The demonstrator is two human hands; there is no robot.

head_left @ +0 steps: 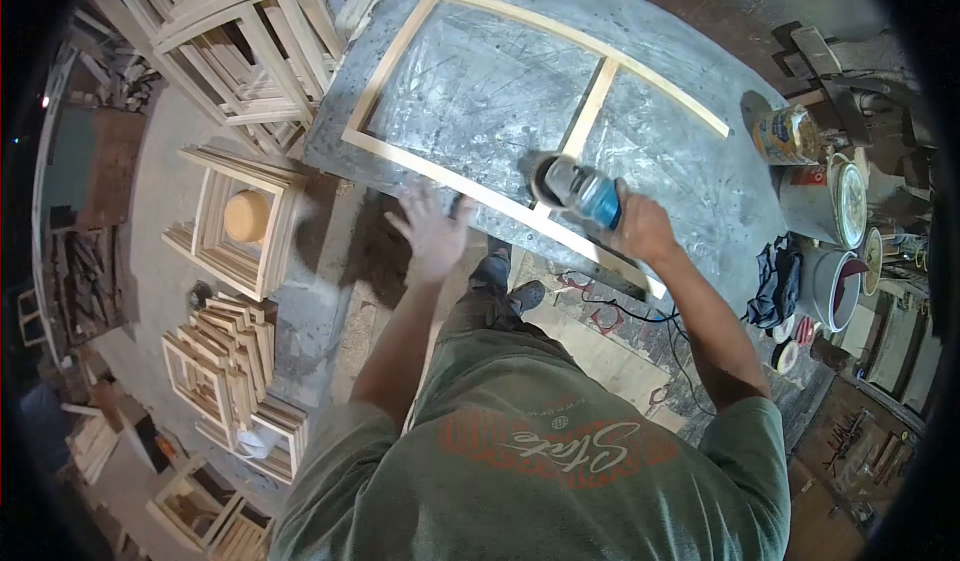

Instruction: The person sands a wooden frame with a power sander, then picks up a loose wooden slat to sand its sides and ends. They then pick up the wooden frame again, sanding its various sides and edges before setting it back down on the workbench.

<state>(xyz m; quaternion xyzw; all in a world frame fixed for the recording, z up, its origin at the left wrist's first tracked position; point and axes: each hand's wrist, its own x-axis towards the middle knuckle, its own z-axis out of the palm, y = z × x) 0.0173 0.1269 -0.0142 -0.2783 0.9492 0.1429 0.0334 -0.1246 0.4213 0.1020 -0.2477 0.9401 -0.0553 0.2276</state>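
A light wooden frame (480, 193) with one crossbar lies on the grey tabletop (480, 81). My right hand (645, 225) is wrapped round the body of a blue angle grinder (598, 198). The grinder's round disc is at the crossbar's near end, close to the frame's near rail; whether it touches the wood cannot be made out. My left hand (433, 233), slightly blurred, has its fingers spread and holds nothing. It is beside the near rail, at the table's near edge, left of the grinder.
Stacked wooden frames (250, 51) stand at the upper left, with smaller frames (215, 361) on the floor below. Buckets (825, 201), a tin (787, 136) and a dark cloth (775, 281) are at the right. A black cable (640, 313) hangs below the table edge.
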